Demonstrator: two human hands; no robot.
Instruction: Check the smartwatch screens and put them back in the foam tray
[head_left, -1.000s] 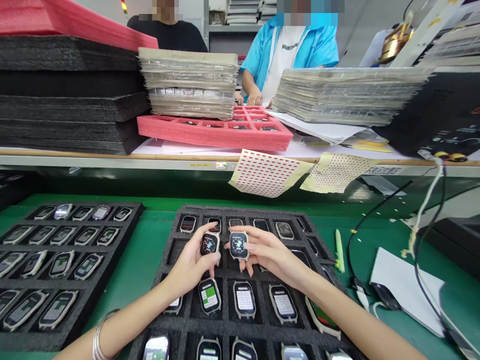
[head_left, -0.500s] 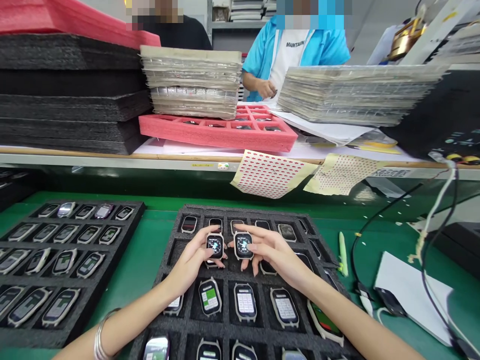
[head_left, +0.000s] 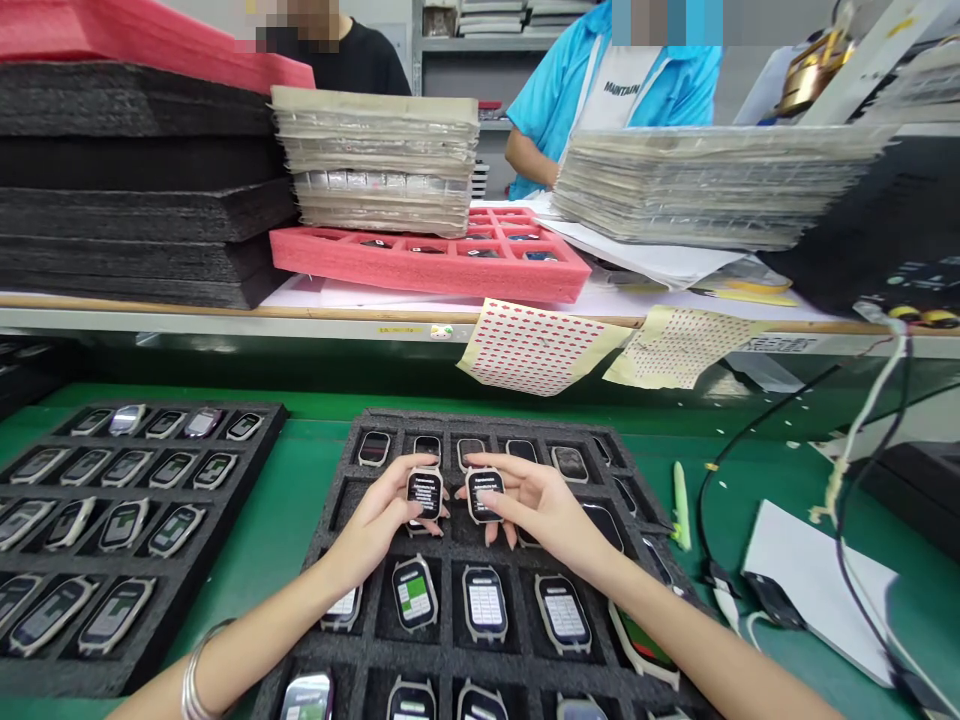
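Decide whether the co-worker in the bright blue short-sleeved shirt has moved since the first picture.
Yes, toward the picture's right: the gap between the co-worker and the pale rectangular stack of plastic trays at left has widened.

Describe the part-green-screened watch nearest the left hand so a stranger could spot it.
Find the black foam tray at bottom centre. Just below the left hand lies the watch. Its screen is partly bright green; the two neighbours to its right show white instead.

Head-worn view, forward and down
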